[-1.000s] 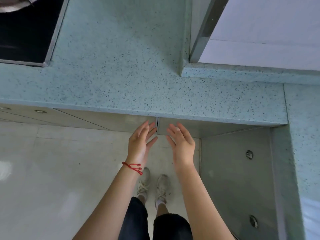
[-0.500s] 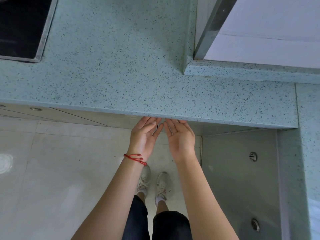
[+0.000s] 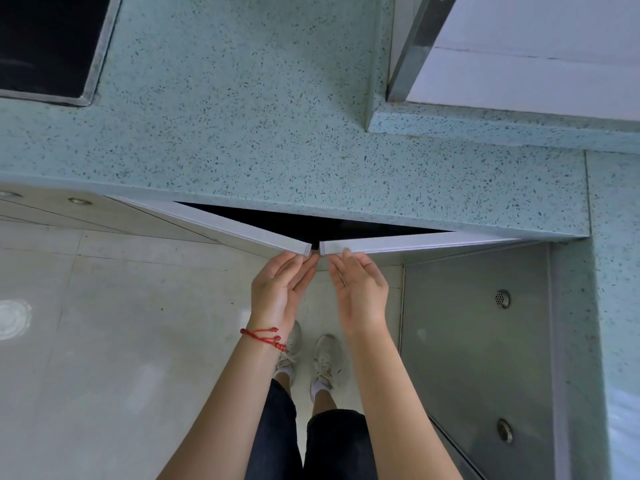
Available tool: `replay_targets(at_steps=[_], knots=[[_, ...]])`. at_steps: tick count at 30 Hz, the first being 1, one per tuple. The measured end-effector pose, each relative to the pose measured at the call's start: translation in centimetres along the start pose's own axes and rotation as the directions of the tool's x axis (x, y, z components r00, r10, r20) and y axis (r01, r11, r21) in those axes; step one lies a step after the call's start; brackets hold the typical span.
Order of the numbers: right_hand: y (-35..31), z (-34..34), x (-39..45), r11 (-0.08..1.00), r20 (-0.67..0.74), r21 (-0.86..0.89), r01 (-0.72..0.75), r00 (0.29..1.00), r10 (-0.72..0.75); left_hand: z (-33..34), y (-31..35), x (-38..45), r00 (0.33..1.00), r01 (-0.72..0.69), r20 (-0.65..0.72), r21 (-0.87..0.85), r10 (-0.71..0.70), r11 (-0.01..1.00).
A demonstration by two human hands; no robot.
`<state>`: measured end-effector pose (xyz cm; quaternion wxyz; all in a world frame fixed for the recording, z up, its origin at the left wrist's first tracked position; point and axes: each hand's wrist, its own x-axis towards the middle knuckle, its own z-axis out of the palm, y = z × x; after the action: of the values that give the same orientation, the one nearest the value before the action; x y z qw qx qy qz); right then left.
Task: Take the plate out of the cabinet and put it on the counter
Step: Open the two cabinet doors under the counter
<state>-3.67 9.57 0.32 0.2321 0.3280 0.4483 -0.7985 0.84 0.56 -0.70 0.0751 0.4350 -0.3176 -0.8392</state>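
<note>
Below the speckled green counter (image 3: 277, 133) two white cabinet doors stand partly swung out. My left hand (image 3: 280, 289), with a red string at the wrist, has its fingertips hooked on the free edge of the left door (image 3: 221, 225). My right hand (image 3: 360, 289) holds the free edge of the right door (image 3: 398, 244) the same way. Between the doors shows a dark wedge of cabinet interior (image 3: 311, 225). No plate is visible; the inside is too dark to make out.
A black cooktop (image 3: 45, 43) is set into the counter at the far left. A raised green ledge (image 3: 502, 129) and a metal frame stand at the back right. A grey cabinet front (image 3: 478, 341) with round fittings is to my right. My feet (image 3: 311, 358) are on the pale tiled floor.
My hands went up under the counter edge to the shut doors, then pulled back toward me. Both doors have swung outward, showing the dark gap.
</note>
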Motion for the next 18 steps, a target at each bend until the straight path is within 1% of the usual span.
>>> replay_targets(at_steps=[4, 9, 12, 15, 18], knots=[[1.2, -2.0, -1.5, 0.978, -0.143, -0.208, 0.004, 0.989, -0.034, -0.7, -0.7, -1.4, 0.994, -0.036, -0.1, 0.128, 0.049, 0.991], [2.4, -4.7, -3.5, 0.927, -0.275, -0.374, -0.022, 0.958, -0.088, -2.7, -1.9, -3.2, 0.962, -0.075, -0.233, 0.276, 0.142, 0.958], [2.6, -5.4, -4.3, 0.908, -0.3, -0.418, -0.025, 0.948, -0.111, -3.9, -2.2, -4.0, 0.94, -0.09, -0.287, 0.314, 0.185, 0.945], [2.5, -5.4, -4.4, 0.885, -0.302, -0.465, -0.032, 0.945, -0.124, -4.8, -2.3, -4.3, 0.933, -0.096, -0.288, 0.38, 0.216, 0.92], [2.6, -6.0, -4.8, 0.865, -0.293, -0.501, -0.026, 0.946, -0.141, -5.3, -2.3, -4.7, 0.925, -0.106, -0.298, 0.394, 0.236, 0.913]])
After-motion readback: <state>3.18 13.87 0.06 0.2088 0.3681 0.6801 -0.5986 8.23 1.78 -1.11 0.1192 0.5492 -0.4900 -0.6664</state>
